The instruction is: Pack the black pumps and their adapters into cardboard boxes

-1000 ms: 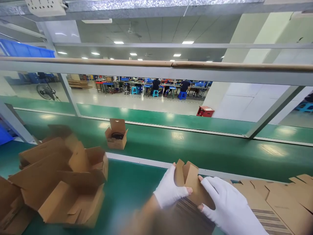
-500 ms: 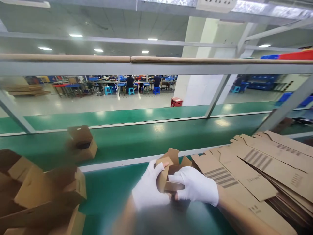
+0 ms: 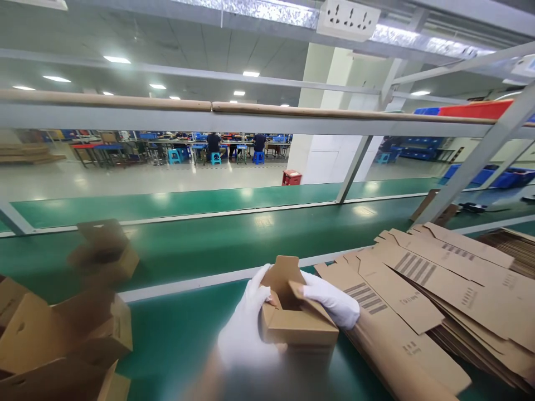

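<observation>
A small brown cardboard box [image 3: 300,329] is between my two hands over the green work surface, its top open and its flaps standing up. My left hand [image 3: 247,318], in a white glove with bare fingertips, grips the box's left side, the thumb at the inner edge. On the other side my right hand [image 3: 332,298], gloved the same way, has its fingers closed on the right flap. The inside of the box is dark, and I cannot make out anything in it.
Flat printed cardboard blanks [image 3: 401,284] lie piled at the right. Several opened boxes [image 3: 62,328] crowd the lower left. Another open box [image 3: 104,256] sits blurred on the green conveyor belt [image 3: 234,239]. A metal frame post [image 3: 472,161] rises at the right.
The box has turned and is more fully folded into shape, its front wall now facing me. My right hand has shifted to the right flap. The view has swung slightly right.
</observation>
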